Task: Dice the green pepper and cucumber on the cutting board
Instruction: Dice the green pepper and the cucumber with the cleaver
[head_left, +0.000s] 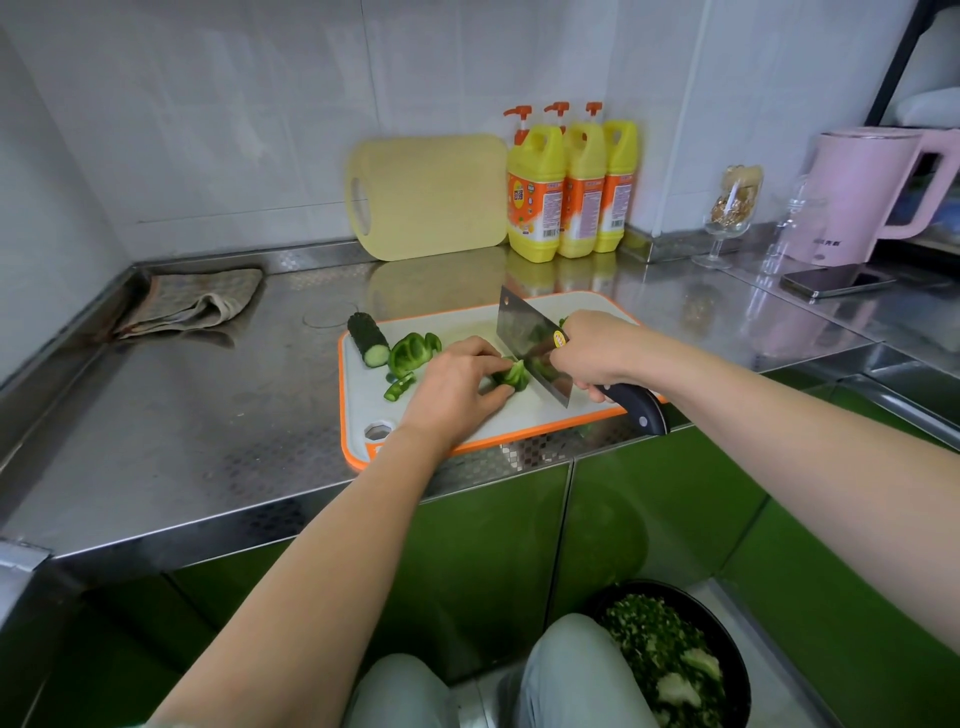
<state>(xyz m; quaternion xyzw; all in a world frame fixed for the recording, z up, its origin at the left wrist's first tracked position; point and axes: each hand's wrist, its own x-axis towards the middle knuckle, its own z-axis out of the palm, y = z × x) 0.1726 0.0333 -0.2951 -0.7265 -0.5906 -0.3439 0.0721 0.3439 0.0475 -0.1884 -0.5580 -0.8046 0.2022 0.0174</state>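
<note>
Single head view, wide-angle, facing forward-down over counter (182, 415); cutting board (363, 400) close, centred.

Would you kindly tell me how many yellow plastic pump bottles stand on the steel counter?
3, in a row by the tiled wall, right of the leaning pale yellow board: leftmost bottle, middle bottle, rightmost bottle. Another may hide behind them.

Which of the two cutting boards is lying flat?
The orange-rimmed white board lies flat; the plain yellow board stands on edge, leaning against the wall.
</note>
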